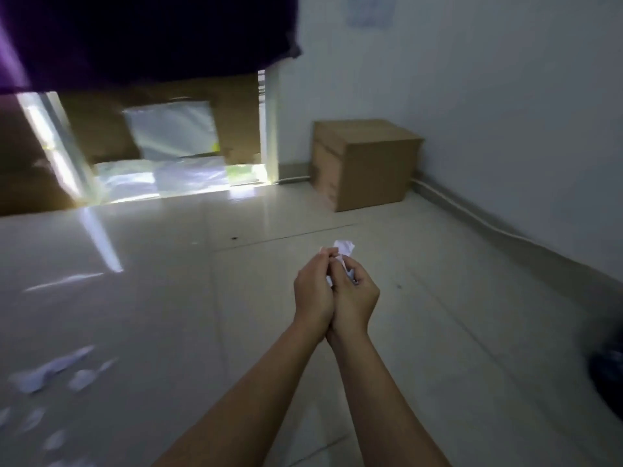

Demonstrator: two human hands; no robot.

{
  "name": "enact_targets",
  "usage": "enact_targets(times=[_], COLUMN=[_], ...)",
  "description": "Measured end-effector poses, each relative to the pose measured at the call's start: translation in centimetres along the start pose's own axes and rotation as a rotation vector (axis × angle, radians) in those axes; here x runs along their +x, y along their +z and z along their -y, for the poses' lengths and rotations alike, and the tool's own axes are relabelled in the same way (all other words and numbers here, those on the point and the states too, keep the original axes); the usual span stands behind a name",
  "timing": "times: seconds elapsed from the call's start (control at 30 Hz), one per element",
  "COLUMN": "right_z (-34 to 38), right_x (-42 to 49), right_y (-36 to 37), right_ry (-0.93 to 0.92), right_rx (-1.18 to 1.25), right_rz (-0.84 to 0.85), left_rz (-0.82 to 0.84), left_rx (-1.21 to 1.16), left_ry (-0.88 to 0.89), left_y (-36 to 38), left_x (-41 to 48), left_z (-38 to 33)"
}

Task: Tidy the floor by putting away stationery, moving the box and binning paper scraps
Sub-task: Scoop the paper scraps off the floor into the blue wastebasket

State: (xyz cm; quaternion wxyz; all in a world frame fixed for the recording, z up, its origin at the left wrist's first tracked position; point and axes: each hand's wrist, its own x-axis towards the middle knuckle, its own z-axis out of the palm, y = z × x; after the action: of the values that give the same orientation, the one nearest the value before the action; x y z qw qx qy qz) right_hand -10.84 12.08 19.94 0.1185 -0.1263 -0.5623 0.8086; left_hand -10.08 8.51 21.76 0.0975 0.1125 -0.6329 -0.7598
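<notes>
My left hand (312, 294) and my right hand (355, 298) are pressed together in front of me, above the tiled floor. Both grip crumpled white paper scraps (344, 248), which stick out above the fingertips. Several more white paper scraps (55, 369) lie blurred on the floor at the lower left. A closed cardboard box (365, 163) stands on the floor against the right wall, near the corner.
A dark round object (608, 375), partly cut off, sits at the right edge. A purple cloth (135, 35) hangs across the top left. Flat cardboard and plastic sheets (172, 136) lean by the bright doorway at the back. A white wall runs along the right.
</notes>
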Motion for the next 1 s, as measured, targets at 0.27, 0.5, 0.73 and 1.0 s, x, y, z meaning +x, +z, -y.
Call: enact_targets(times=[0.27, 0.5, 0.73, 1.0], right_z=[19.9, 28.9, 28.5, 28.1], right_x=[11.4, 18.1, 23.2, 22.9], right_y=[-23.9, -43.4, -55.5, -57.5], right_ry=[-0.230, -0.261, 0.143, 0.160], right_rx=[0.013, -0.101, -0.029, -0.097], right_rz=[-0.307, -0.555, -0.685, -0.648], left_rz=[0.410, 0.685, 0.681, 0.707], left_rx=[0.023, 0.039, -0.055, -0.051], left_ry=[0.058, -0.095, -0.513, -0.547], left_y=[31.9, 52.7, 65.0, 68.2], left_x=[-6.8, -13.5, -12.6, -9.1], left_z=[-4.0, -2.4, 8.1, 15.4])
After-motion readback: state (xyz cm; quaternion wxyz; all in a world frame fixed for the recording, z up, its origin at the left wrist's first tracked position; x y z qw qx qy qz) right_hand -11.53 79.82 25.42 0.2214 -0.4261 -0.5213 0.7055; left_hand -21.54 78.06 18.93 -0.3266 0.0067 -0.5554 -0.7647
